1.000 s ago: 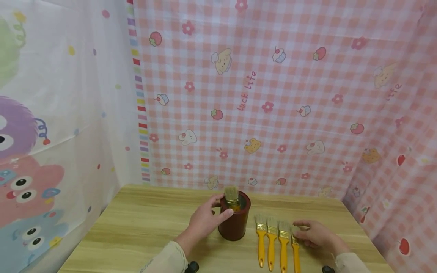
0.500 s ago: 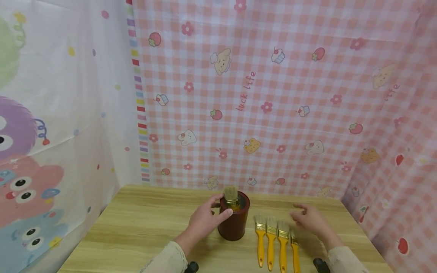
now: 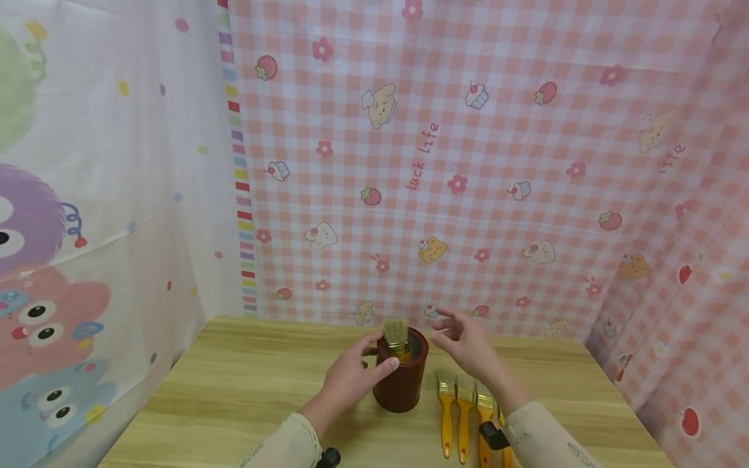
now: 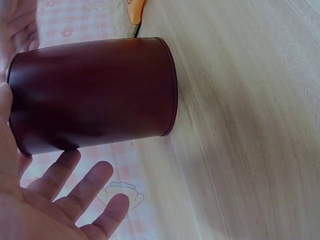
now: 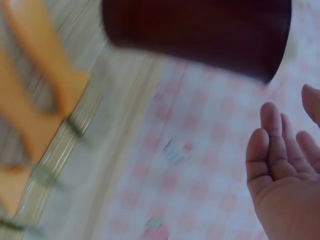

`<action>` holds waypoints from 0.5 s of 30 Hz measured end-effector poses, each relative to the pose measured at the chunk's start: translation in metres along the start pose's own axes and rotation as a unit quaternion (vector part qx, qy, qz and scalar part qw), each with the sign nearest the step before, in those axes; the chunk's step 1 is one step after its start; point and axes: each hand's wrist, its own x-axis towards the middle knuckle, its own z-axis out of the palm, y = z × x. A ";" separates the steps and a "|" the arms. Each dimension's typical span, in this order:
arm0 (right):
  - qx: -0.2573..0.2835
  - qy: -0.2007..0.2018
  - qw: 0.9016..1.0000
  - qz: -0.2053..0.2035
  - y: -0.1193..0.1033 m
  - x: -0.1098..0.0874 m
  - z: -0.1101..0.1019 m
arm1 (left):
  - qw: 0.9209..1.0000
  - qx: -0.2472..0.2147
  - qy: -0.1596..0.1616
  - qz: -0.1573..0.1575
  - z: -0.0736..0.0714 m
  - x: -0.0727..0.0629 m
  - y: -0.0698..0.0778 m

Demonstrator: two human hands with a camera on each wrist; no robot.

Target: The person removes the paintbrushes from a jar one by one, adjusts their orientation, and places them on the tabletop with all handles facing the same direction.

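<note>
A dark red cylindrical pot point(image 3: 400, 389) stands upright on the table, a paintbrush point(image 3: 395, 335) in it with bristles up. My left hand point(image 3: 350, 376) holds the pot near its rim, the thumb on the near side. In the left wrist view, the other fingers spread along the side of the pot point(image 4: 95, 95). Raised just right of the rim is my right hand point(image 3: 468, 344), fingers loosely bent and holding nothing. Several yellow-handled paintbrushes point(image 3: 446, 419) lie in a row right of the pot, the rightmost partly hidden by my right wrist.
The wood-patterned table point(image 3: 263, 383) ends at a pink checked curtain point(image 3: 445, 214) at the back. A white curtain with cartoon figures point(image 3: 117, 195) hangs on the left. A black strap piece point(image 3: 494, 435) on my right wrist overlaps the brush handles.
My right hand has left the rightmost brush on the table, risen, and moved left to beside the pot's rim. The left hand, pot and brushes keep their places.
</note>
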 end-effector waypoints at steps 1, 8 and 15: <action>0.004 -0.001 1.000 -0.007 -0.006 0.002 0.006 | 1.000 -0.001 0.000 0.001 -0.001 0.000 0.000; -0.009 -0.006 1.000 -0.020 -0.025 0.009 0.040 | 1.000 -0.003 -0.003 0.001 -0.002 -0.002 0.000; -0.047 0.009 0.999 -0.024 -0.028 0.007 0.057 | 1.000 -0.005 -0.006 -0.002 -0.002 -0.001 -0.001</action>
